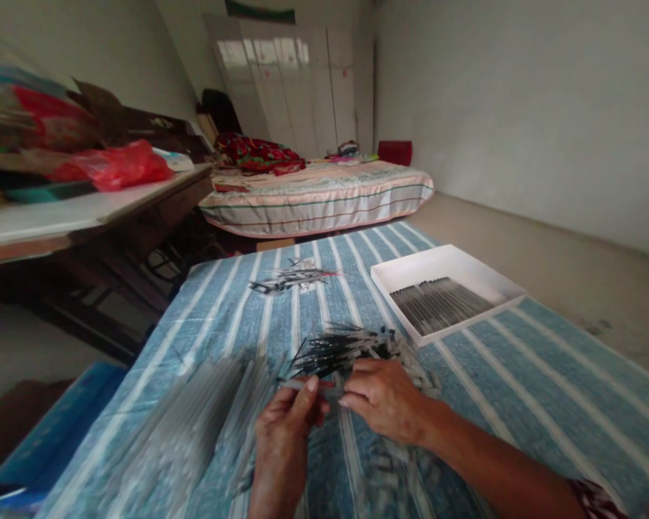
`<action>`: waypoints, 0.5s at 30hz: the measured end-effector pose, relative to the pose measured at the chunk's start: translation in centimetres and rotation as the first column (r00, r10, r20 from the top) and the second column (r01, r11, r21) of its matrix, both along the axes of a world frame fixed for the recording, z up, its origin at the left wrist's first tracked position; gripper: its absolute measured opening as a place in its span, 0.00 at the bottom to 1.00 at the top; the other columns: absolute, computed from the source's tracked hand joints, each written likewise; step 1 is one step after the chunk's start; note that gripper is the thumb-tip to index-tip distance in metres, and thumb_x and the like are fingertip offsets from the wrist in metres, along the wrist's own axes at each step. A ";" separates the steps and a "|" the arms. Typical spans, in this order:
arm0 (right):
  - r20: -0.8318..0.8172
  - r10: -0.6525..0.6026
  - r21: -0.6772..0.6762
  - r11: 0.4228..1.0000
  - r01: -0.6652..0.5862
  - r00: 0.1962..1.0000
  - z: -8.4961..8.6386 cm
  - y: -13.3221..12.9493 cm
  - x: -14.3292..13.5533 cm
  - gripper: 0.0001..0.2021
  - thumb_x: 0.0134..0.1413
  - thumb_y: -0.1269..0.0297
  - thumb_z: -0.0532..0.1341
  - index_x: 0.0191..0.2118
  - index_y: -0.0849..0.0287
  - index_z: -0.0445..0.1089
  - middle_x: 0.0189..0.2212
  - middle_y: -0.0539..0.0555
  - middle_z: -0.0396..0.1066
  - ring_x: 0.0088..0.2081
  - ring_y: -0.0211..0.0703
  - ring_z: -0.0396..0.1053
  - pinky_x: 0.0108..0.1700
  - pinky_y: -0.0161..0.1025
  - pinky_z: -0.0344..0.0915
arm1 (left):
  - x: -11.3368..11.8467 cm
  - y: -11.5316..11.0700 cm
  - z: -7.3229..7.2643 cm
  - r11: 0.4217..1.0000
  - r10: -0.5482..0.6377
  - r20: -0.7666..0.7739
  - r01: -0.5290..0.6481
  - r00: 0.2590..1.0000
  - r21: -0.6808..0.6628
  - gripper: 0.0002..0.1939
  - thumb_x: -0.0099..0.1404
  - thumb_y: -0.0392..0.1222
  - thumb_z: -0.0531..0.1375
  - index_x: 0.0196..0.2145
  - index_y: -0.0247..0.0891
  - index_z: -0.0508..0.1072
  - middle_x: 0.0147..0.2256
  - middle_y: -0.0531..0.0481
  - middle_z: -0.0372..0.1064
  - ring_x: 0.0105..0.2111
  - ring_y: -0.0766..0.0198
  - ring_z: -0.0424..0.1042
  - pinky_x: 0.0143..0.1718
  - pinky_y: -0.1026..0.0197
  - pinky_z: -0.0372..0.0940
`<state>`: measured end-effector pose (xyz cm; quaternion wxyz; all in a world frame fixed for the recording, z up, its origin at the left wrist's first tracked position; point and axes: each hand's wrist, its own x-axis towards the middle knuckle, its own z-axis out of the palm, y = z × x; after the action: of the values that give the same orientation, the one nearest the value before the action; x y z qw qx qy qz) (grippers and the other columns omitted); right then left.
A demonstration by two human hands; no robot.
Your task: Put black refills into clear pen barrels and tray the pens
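Note:
Between my two hands is a slim pen (324, 385) with a clear barrel and a reddish part, lying roughly level above the table. My left hand (286, 425) pinches it between thumb and fingers. At the pen's right end, the closed fingertips of my right hand (392, 400) grip it; the very tip is hidden. Just beyond the hands is a pile of thin black pen refills (329, 349) with small pale pieces at its right. Many clear tubes (178, 418) lie bundled left of my left hand. Blurred translucent small parts (389, 479) are spread below my right hand.
A white open box (465, 261) with a row of pens (438, 303) stands at the table's right. More thin dark parts (289, 280) lie at the far side on the blue striped cloth (519, 375). A side table (113, 205) and a bed (324, 202) stand beyond.

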<state>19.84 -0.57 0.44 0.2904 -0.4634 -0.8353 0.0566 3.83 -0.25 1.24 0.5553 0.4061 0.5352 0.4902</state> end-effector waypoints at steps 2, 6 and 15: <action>0.003 -0.077 -0.028 0.997 0.077 0.997 0.6 0.7 2.1 0.12 0.55 0.63 0.58 0.22 0.59 0.70 0.22 0.51 0.70 0.27 0.37 0.66 0.30 0.33 0.58 | -0.3 0.1 0.5 0.999 0.001 -0.124 0.003 0.992 0.032 0.14 0.51 0.52 0.63 0.28 0.38 0.76 0.20 0.52 0.70 0.20 0.65 0.64 0.22 0.64 0.60; 0.081 -0.454 -0.149 0.875 0.461 0.887 1.4 3.5 9.7 0.12 0.56 0.60 0.55 0.29 0.56 0.74 0.27 0.50 0.73 0.31 0.38 0.69 0.33 0.32 0.59 | -1.9 1.0 0.7 0.983 0.173 -0.322 -0.141 0.931 0.119 0.14 0.50 0.51 0.63 0.29 0.38 0.75 0.25 0.51 0.73 0.24 0.61 0.69 0.24 0.63 0.63; 0.374 -0.704 -0.259 0.547 0.796 0.604 -0.5 7.5 22.4 0.10 0.49 0.63 0.58 0.33 0.59 0.76 0.33 0.57 0.75 0.37 0.45 0.71 0.35 0.34 0.60 | -5.6 2.9 -0.6 0.981 0.191 -0.745 -0.091 0.640 0.174 0.14 0.52 0.52 0.58 0.31 0.40 0.74 0.29 0.48 0.76 0.34 0.51 0.74 0.36 0.57 0.66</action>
<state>42.24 6.89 -0.02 0.0880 -0.8291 -0.5505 0.0425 -1.73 2.65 0.59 0.2157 0.5629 0.7175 0.3489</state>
